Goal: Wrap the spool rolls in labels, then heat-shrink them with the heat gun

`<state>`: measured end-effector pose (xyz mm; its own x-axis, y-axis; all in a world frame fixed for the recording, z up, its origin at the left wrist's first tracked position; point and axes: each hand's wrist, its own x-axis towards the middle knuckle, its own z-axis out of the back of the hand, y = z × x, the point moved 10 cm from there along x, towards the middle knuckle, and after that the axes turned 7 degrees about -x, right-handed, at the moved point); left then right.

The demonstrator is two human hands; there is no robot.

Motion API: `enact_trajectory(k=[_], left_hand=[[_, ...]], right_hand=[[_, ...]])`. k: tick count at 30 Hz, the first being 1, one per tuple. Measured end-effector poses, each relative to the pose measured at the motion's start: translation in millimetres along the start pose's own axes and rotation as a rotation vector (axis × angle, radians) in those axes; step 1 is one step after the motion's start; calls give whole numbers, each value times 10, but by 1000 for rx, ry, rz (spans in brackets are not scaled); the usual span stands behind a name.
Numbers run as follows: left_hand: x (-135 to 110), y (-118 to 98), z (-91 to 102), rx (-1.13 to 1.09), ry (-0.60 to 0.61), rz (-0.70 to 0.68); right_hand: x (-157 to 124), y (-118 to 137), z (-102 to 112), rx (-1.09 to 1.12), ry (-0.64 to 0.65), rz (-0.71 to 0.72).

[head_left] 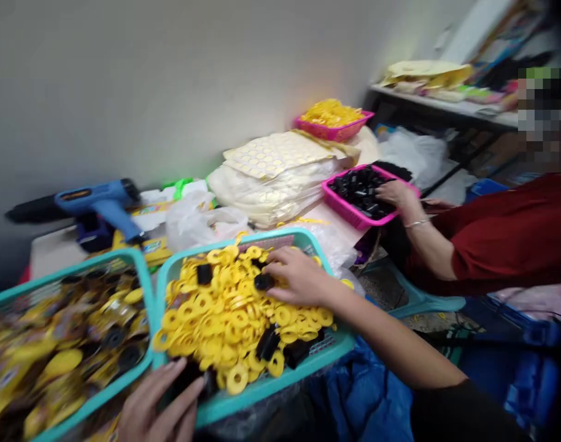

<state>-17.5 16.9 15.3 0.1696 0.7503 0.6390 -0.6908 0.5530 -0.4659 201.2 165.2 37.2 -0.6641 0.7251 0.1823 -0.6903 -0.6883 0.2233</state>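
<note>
A teal basket (266, 383) in front of me is heaped with yellow plastic rings (225, 319) and a few black pieces. My right hand (296, 276) lies on the heap near the basket's far right, fingers curled over a black round piece (263, 281). My left hand (158, 402) rests at the basket's near left corner, fingers stretched along a dark piece (188, 377) under them. Whether it grips that piece is unclear.
A second teal basket (100, 393) of packaged yellow items stands at the left. Behind are a blue glue gun (100, 202), sticker sheets (271, 156) and plastic bags. A person in a red sleeve (501, 233) reaches into a pink basket (342, 209) of black parts.
</note>
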Motion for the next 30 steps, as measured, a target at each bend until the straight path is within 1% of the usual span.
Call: enact_trajectory(k=[1,2,3,4,5,6,7,8,9,11,14,16,18,21,24,25,28,30], left_hand=[[-57,57,180,25,-53,41],[-136,162,385,64,-121,121],[-249,323,600,114,-192,253],[-388,502,778,157,-229,402],[-542,682,900,186,-220,552],[-699,844,969,201,-178,683],[-841,972,983,199,-110,778],[-962,1066,961,189,-39,839],[-1061,1129,920,176,17,872],[-1186,1182,806,150,74,877],[-1283,1203,628,105,87,873],[-1307,1221,566,72,74,874],[-1306,1250,566,33,55,868],[-1275,1288,627,-34,34,825],[-1267,1295,737,-67,-6,769],[-1275,1283,783,-69,-29,750],[-1318,1184,965,-74,-148,698],[-1376,1112,1111,-96,-265,743]], right_hand=[[-29,-30,46,63,-45,-29],[-71,-118,75,138,-79,-106],[-124,-217,93,207,-112,-182],[-180,-309,112,262,-150,-244],[-238,-394,129,325,-193,-296],[-292,-461,139,410,-234,-336],[-339,-496,150,498,-273,-355],[-382,-507,165,573,-309,-372],[-419,-490,179,644,-338,-383],[-486,-408,217,758,-396,-412],[-558,-242,217,858,-448,-472],[-585,-156,157,893,-452,-516],[-604,-98,67,935,-443,-560],[-605,10,-82,1044,-389,-598],[-567,177,-172,1174,-314,-552],[-560,221,-175,1214,-311,-528],[-548,322,-156,1317,-323,-460],[-542,413,-152,1341,-313,-432]])
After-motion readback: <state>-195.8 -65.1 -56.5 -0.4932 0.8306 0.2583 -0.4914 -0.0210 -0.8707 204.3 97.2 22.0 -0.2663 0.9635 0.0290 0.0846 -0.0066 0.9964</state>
